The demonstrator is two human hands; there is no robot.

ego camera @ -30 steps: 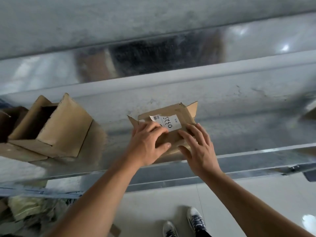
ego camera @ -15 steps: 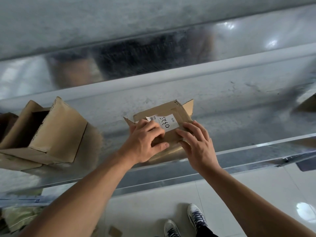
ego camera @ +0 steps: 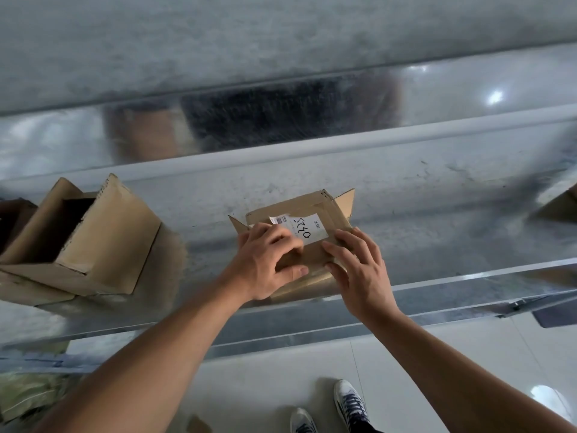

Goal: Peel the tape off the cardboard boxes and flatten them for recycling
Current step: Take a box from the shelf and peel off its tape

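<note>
A small brown cardboard box [ego camera: 315, 202] lies on the metal table near its front edge, its end flaps sticking out on both sides. A white label [ego camera: 309, 227] with a barcode and handwriting is stuck on its top. My left hand [ego camera: 268, 260] grips the box's left part, fingers curled over the label's left end and thumb against the front side. My right hand [ego camera: 359, 270] rests on the box's right part with spread fingers touching the top and front. The box's near side is hidden by my hands.
A larger open cardboard box [ego camera: 109, 239] lies on its side at the left of the shiny metal table [ego camera: 437, 195]. More cardboard [ego camera: 559, 206] shows at the right edge. Below the table's front rim [ego camera: 468, 276] are white floor tiles and my shoes [ego camera: 349, 404].
Both hands stay on the small box. My left fingers have crept a little further over the label's left end; the box sits slightly more tilted.
</note>
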